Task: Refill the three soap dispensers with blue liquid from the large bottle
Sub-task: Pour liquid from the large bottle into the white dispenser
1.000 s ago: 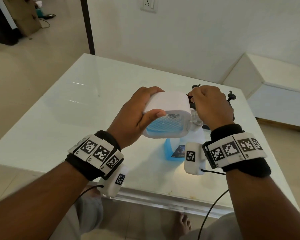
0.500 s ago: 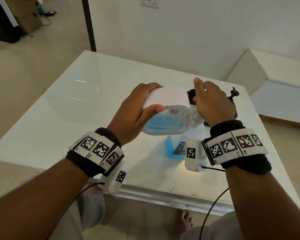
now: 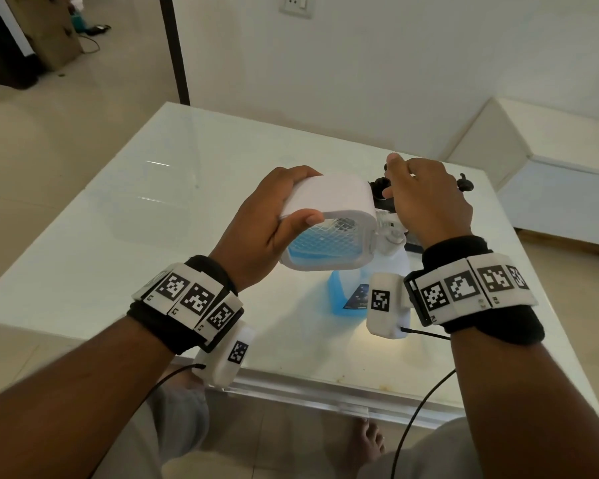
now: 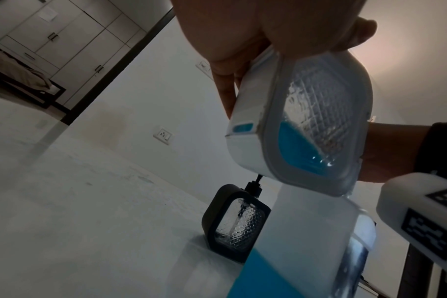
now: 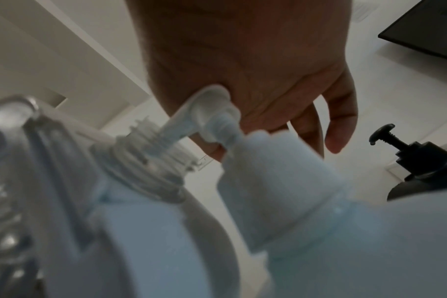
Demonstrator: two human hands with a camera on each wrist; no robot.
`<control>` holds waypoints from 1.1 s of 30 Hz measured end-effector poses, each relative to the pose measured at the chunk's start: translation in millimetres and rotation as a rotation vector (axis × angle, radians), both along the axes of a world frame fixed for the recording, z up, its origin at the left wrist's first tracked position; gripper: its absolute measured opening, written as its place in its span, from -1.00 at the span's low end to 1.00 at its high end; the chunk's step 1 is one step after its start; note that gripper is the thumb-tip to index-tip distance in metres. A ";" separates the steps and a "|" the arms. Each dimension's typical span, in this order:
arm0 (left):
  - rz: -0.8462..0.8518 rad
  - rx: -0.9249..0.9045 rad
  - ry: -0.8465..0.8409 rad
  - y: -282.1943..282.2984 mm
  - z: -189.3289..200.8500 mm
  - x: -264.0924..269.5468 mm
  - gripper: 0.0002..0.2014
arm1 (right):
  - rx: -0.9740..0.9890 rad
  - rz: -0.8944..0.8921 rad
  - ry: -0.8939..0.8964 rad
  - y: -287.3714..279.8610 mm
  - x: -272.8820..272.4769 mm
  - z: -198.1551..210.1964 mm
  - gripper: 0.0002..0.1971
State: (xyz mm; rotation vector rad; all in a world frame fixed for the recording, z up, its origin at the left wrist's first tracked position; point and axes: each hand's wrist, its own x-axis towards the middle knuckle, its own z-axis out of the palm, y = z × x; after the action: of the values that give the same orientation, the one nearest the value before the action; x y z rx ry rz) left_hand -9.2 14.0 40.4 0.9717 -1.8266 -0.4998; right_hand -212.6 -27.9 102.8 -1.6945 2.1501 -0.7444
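We see left hand (image 3: 256,223) gripping white dispenser (image 3: 329,223) tilted on side above large bottle (image 3: 346,295), near table's (image 3: 118,216) right edge. Right hand (image 3: 426,202) pinches white pump (image 5: 212,113) at dispenser's neck.

I was in a home: a bed (image 4: 15,74) and tall wardrobe (image 4: 64,40) showed through the doorway, wall sockets (image 3: 294,5) dotted plain white walls, and I stood barefoot at a glossy white tabletop (image 3: 187,202).

Glossy white table (image 3: 125,236); the white dispenser (image 3: 329,198) in the left hand (image 3: 256,233) looks matt plastic, its window (image 4: 316,129) clear, diamond-textured.
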 end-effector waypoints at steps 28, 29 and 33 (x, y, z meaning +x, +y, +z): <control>-0.010 0.032 0.001 2.1 2.6 -0.9 -0.21 | 0.101 -0.004 0.026 2.3 0.9 -5.1 -0.60; -0.013 0.033 0.005 2.0 2.4 -0.9 -0.23 | 0.108 -0.001 0.017 2.3 0.4 -6.1 -0.60; -0.014 0.038 0.019 2.7 2.2 -1.0 -0.24 | 0.107 0.004 -0.007 2.6 0.6 -8.5 -0.61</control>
State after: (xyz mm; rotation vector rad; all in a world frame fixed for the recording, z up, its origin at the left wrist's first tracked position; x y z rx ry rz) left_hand -10.3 16.8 42.6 0.9771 -1.8137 -0.5528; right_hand -212.0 -25.3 94.4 -1.6389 2.1412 -0.6211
